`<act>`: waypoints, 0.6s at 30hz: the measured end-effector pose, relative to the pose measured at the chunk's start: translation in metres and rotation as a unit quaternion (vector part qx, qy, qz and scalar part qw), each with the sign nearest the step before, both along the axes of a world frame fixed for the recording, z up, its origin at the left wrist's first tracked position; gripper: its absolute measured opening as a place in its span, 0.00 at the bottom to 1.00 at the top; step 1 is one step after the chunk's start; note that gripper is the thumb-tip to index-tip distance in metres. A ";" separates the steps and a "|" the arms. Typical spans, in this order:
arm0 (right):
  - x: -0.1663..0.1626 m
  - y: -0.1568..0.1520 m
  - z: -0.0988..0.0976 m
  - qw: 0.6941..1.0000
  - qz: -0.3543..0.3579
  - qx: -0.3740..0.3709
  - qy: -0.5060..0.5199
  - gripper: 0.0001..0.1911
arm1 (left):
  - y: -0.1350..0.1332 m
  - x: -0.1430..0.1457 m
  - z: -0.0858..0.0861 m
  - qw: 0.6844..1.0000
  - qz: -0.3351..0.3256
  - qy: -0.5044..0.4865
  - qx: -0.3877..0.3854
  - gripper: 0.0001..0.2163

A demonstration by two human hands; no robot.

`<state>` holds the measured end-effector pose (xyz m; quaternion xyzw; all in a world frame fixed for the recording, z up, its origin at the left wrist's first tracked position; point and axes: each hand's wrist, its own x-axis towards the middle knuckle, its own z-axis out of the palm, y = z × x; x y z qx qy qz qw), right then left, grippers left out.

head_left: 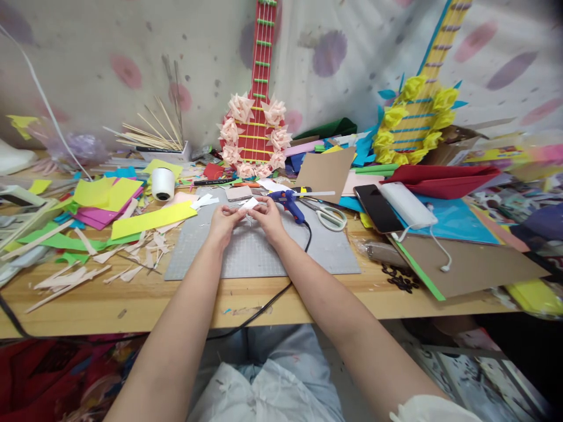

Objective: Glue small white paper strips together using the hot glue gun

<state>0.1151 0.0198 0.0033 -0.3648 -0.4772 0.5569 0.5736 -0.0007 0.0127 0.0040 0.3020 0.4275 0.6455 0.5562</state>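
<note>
Both hands meet over the grey cutting mat [259, 258], pinching a small piece of white paper [250, 204] between them. My left hand [223, 224] grips its left side with the fingers closed. On the other side, my right hand [267, 218] holds it between thumb and fingers. A thin stick-like end shows just below the paper; what it belongs to I cannot make out. Just right of my right hand lies a blue glue gun [289, 204] with a glue stick in its back. Scissors [329, 217] rest beside it. White paper strips [204, 201] lie left of my left hand.
A red paper guitar [258, 132] with pink flowers and a yellow one [413, 126] stand at the back. Paper scraps [145, 252] cover the left. A phone [377, 208] and white power bank [407, 205] lie right. The black cord [264, 308] crosses the table's front.
</note>
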 end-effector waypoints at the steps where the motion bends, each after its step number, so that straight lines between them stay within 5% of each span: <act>1: -0.001 -0.001 0.000 1.000 0.015 -0.006 0.011 0.22 | 0.000 0.000 0.000 1.000 0.002 -0.005 0.003 0.20; 7: -0.006 -0.004 -0.003 0.997 0.073 -0.022 0.027 0.27 | -0.004 0.000 0.006 0.999 0.002 -0.035 -0.008 0.19; 18: -0.007 -0.003 -0.003 0.997 0.015 -0.052 0.052 0.31 | -0.007 0.000 0.006 1.000 -0.009 -0.017 -0.001 0.17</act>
